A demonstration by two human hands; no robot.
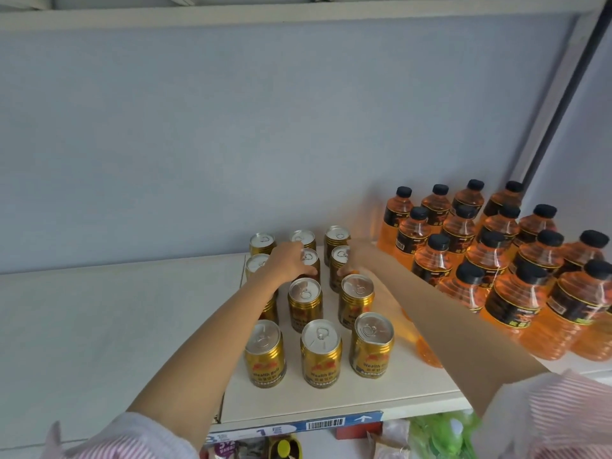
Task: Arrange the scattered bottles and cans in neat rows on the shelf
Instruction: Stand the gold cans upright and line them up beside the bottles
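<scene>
The cans [305, 304] are gold with silver tops and pull rings. The front ones say "Wealth Bull" on the side. They stand up straight on the white shelf [99, 313], in three lines going from front to back. The lines are a bit wobbly, and some cans stand close while others have gaps between them.

The left hand [287, 262] reaches over the cans. Its fingers curl round one can in the middle line, near the back. The right hand [359, 256] reaches in beside it. Its fingers are at a can in the right line, near the back. That can hides most of them, so I cannot tell if they grip it. Both arms come out of sleeves [543, 422] with pink and white stripes.

The bottles [490, 260] stand to the right of the cans on the same shelf. They are see-through and full of orange drink. Each has a black cap and a dark label. They stand in close rows, many touching each other.

A blue price strip [298, 427] with a bar code runs along the front edge of the shelf. Below it are other packs, too blurry to name.
</scene>
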